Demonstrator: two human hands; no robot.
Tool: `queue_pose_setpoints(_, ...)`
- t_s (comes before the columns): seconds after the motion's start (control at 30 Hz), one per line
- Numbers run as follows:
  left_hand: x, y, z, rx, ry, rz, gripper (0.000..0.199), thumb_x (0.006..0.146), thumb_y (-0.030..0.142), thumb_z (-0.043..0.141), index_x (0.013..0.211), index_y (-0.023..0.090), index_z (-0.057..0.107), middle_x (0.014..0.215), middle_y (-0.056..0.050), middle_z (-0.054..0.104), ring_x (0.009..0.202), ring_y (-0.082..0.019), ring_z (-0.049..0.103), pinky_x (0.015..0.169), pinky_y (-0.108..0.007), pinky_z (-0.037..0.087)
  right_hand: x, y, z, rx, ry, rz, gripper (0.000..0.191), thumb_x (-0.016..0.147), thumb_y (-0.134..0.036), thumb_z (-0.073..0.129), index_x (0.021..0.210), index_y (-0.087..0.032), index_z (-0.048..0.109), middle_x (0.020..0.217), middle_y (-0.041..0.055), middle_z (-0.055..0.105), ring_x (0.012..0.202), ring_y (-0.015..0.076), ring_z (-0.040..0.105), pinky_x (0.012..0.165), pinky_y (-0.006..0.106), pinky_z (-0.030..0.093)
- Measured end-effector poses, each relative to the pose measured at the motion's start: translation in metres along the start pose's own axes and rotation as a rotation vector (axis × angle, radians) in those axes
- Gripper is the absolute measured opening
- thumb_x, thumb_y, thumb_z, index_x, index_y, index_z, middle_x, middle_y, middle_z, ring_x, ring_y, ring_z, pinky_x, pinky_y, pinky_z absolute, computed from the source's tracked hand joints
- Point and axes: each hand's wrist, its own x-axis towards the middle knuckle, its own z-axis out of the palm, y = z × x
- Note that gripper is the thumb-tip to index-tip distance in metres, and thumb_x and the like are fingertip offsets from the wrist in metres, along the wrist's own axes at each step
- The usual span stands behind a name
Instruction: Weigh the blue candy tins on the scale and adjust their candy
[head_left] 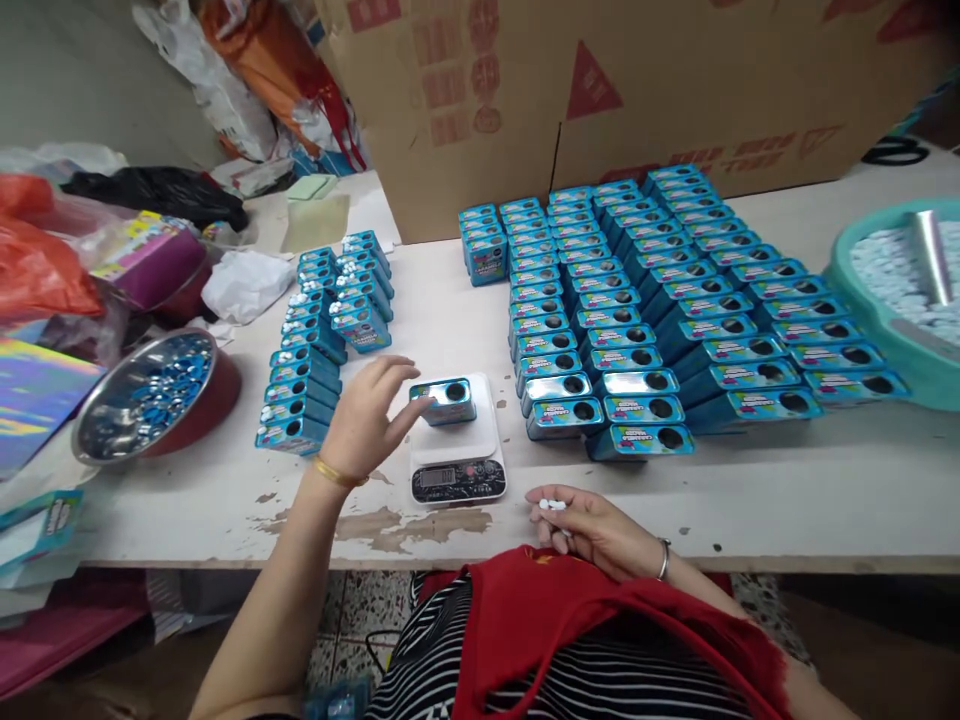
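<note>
Your tin [447, 402] stands on the scale [484, 435], close to the middle of the worktop's [424, 310] front edge. The tin sits crosswise on the plate, leaving the display [438, 478] uncovered on your side, likely so you can read it; the digits look like zeros, though they are too small to be sure. The hole in its top lies at the right end, which seems handy for your right hand [592, 528].

Your left hand [366, 418] is at the tin's left end, thumb and fingers apart, not closed around it. The thumb tip is at the tin's corner; you cannot tell from here whether it touches. Coming from that side, it leaves the hole clear.

Your right hand is by the front edge, right of the scale, thumb and curled fingers together on a few white pellets [553, 505], probably bunched so that none drop.

The right rows [562, 412] of tins have their holes up, perhaps for easy reach. In the left rows [296, 432], several tins toward the back have pellets showing at the top. By the right edge, a basin [841, 275] holds similar pellets and a metal tube [930, 258]; toward the left edge is a bowl [221, 395] of shiny blue bits [169, 390].
</note>
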Motion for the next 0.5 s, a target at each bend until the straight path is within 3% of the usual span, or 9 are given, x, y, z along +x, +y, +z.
queue_pose_setpoints(0.07,-0.026,-0.008,0.004,-0.041,0.067,-0.114,0.024,0.089,0.038,0.051,0.104,0.018,0.053,0.103,-0.006,0.059,0.101,-0.018,0.055,0.089,-0.033,0.045,-0.002,-0.001,0.001,-0.057,-0.027,0.032,0.049,0.061,-0.036,0.082,0.097,-0.013,0.057,0.079,0.0025,0.06,0.057,0.006,0.053,0.05,0.017,0.039)
queue_pose_setpoints(0.17,-0.076,-0.019,0.026,-0.064,0.074,-0.271,0.022,0.089,0.036,0.051,0.101,0.018,0.054,0.098,-0.006,0.06,0.095,-0.018,0.057,0.085,-0.032,0.046,-0.005,-0.011,0.008,-0.185,-0.06,0.051,0.051,0.064,-0.045,0.079,0.096,-0.013,0.056,0.069,0.0008,0.059,0.049,0.0045,0.046,0.044,0.016,0.029)
queue_pose_setpoints(0.3,-0.138,-0.023,0.061,-0.087,0.062,-0.456,0.023,0.09,0.036,0.049,0.104,0.018,0.054,0.099,-0.007,0.059,0.096,-0.019,0.056,0.087,-0.034,0.046,-0.008,-0.045,0.03,-0.382,-0.073,0.009,0.052,0.07,-0.05,0.072,0.098,-0.01,0.055,0.055,-0.0024,0.053,0.043,0.003,0.036,0.043,0.017,0.018)
queue_pose_setpoints(0.4,-0.165,-0.016,0.079,-0.093,0.07,-0.522,0.025,0.09,0.035,0.048,0.108,0.019,0.054,0.106,-0.008,0.058,0.102,-0.021,0.054,0.092,-0.037,0.044,-0.005,-0.08,0.05,-0.505,-0.071,-0.046,0.051,0.07,-0.049,0.071,0.098,-0.01,0.055,0.052,-0.0034,0.051,0.044,0.0036,0.036,0.044,0.018,0.019)
queue_pose_setpoints(0.5,-0.177,-0.009,0.091,-0.052,0.104,-0.528,0.027,0.089,0.035,0.049,0.11,0.019,0.055,0.115,-0.01,0.056,0.108,-0.022,0.051,0.095,-0.039,0.042,0.006,-0.114,0.07,-0.618,-0.073,-0.128,0.044,0.071,-0.043,0.071,0.096,-0.01,0.056,0.052,-0.0042,0.049,0.046,0.0044,0.037,0.044,0.018,0.021)
